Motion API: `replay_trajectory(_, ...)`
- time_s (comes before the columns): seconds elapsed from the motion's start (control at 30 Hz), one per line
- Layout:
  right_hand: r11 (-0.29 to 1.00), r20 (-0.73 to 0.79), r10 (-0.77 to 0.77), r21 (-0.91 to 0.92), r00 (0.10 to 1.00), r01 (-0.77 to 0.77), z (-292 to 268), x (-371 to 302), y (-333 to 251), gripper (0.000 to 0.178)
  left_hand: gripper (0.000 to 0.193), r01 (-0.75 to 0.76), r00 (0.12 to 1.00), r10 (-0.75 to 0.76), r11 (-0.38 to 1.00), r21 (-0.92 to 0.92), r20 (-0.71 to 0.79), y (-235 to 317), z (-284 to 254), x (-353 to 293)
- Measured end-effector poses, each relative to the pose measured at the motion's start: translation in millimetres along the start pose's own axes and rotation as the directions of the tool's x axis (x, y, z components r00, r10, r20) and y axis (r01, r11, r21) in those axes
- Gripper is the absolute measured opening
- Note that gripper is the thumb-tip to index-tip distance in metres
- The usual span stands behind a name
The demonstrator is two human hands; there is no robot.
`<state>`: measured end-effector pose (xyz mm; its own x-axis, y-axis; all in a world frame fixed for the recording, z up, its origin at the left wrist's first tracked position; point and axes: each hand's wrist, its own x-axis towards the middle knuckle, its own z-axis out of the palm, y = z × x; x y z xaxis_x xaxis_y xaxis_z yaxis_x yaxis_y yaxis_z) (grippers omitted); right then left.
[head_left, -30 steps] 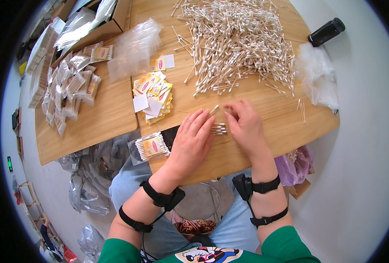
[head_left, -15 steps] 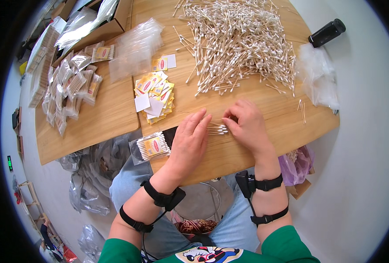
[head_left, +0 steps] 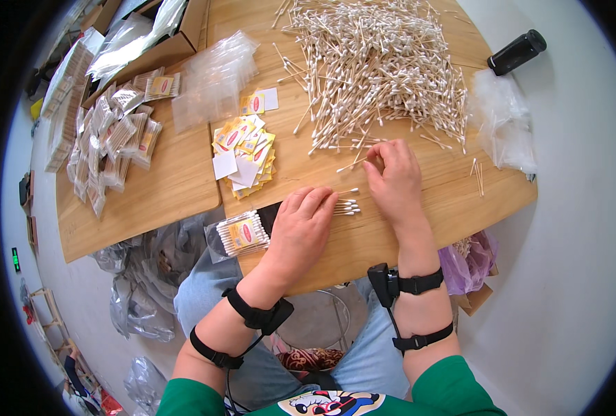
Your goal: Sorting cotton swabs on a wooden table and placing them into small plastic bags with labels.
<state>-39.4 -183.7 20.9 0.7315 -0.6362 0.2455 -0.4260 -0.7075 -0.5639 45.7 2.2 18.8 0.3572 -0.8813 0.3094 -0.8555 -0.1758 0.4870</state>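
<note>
My left hand (head_left: 302,225) lies palm down on the wooden table (head_left: 162,201), its fingers covering a small bundle of cotton swabs (head_left: 348,206) whose white tips stick out to the right. My right hand (head_left: 393,179) is just beyond that bundle, fingers curled at the near edge of a large loose pile of cotton swabs (head_left: 377,66), pinching at a stray swab there. A filled clear bag of swabs with a yellow label (head_left: 241,234) rests at the table's front edge, left of my left hand.
A stack of yellow and white label cards (head_left: 245,149) lies in the middle. Empty clear bags (head_left: 214,76) sit behind it, more clear plastic (head_left: 506,128) at the right. Several packed swab bags (head_left: 110,142) lie at the left, cardboard boxes (head_left: 159,31) behind. A black cylinder (head_left: 517,52) rests at the far right.
My right hand has moved away from the small bundle, up toward the big pile's edge. My left hand has stayed on the bundle.
</note>
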Motion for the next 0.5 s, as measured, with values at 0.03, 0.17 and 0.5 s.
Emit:
replay_trajectory(0.03,1.000,0.001,-0.001,0.001,1.000,0.001,-1.1,-0.3,-0.8,0.017,0.038,0.001,1.000,-0.001,1.000,0.001,0.000,0.2,0.3,-0.3)
replay_trajectory(0.17,0.998,0.077,-0.028,0.056,0.997,0.024,-4.8,-2.0,-3.3,0.011,0.041,0.003,1.000,-0.004,0.999,0.052,0.012,-0.1,1.5,-1.4)
replay_trajectory(0.5,0.973,0.122,-0.201,0.142,0.972,0.183,-10.9,-5.8,-10.0,0.006,0.044,0.038,0.999,-0.039,0.999,0.033,0.015,-0.2,-0.1,0.5)
